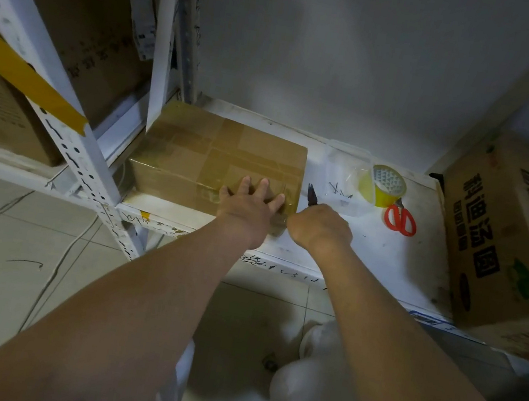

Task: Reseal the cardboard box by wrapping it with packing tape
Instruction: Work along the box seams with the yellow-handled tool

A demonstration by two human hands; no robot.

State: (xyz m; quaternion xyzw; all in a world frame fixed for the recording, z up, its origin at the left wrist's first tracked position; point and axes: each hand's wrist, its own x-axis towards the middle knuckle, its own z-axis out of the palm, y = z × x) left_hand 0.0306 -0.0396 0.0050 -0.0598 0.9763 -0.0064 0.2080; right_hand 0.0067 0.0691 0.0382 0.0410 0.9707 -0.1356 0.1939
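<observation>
A brown cardboard box (208, 153), crossed with strips of brownish tape, sits at the left end of a white shelf (366, 251). My left hand (248, 203) presses flat on the box's near top edge with fingers spread. My right hand (319, 226) is curled at the box's near right corner and grips a dark pointed tool (311, 194) whose tips stick up beside the box. A roll of yellow packing tape (384, 185) lies on the shelf to the right, apart from both hands.
Red-handled scissors (400, 219) lie just right of the tape roll. A clear plastic container (346, 175) and loose nails sit between box and tape. A large printed carton (507, 232) fills the shelf's right end. White rack posts (84, 151) stand left. Cables trail on the tiled floor.
</observation>
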